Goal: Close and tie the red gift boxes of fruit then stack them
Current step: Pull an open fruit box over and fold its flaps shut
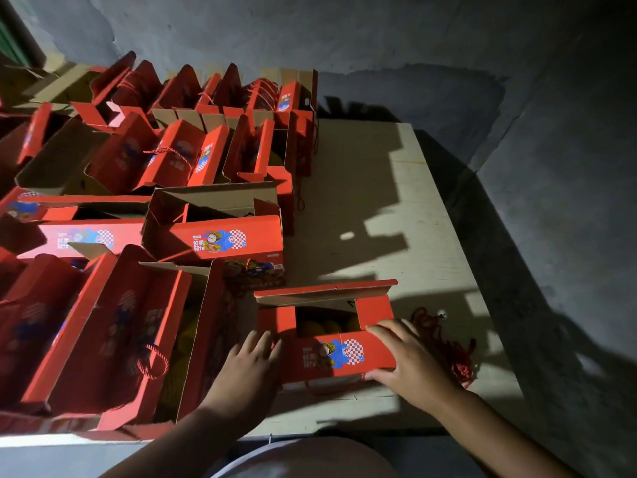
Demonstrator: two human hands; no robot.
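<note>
Where hard light falls across the pale tabletop (396,208), both hands frame one red gift box (331,353) near its front edge.

Grey concrete wall and floor surround the tabletop, mostly in deep shadow. The left hand (246,365) lies flat with straight fingers against the box's left end; the right hand (410,360) spreads over its right end, thumb at the lower corner. Yellow fruit (324,327) shows dimly under the raised flaps. Right of the box lies a tangle of red cord (444,343). Left and behind it, open red boxes (138,208) crowd together, contents lost in the dark.
</note>
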